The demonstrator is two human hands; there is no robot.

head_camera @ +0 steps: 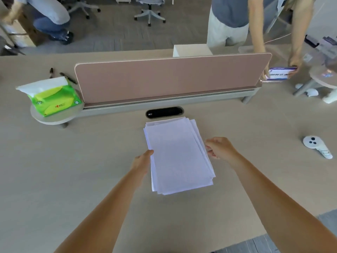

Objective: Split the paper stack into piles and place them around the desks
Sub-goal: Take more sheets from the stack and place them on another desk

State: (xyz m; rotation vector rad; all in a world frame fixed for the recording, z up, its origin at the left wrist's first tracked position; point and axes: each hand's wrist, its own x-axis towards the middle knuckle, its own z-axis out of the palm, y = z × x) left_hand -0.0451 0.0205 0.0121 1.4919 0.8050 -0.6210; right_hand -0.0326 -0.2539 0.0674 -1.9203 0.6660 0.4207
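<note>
A slightly fanned stack of white paper (179, 156) lies on the beige desk (73, 170) in front of me. My left hand (143, 162) is at the stack's left edge, with the thumb on top of the sheets and the fingers hidden beneath. My right hand (219, 147) is at the right edge, its fingers curled against the sheets. Whether those fingers pinch the paper is hidden.
A pink divider panel (171, 79) stands behind the stack, with a black cable slot (164, 112) at its foot. A green tissue pack (52, 97) sits on a round shelf at the left. A white controller (316, 146) lies at the right. Two people stand beyond the desk.
</note>
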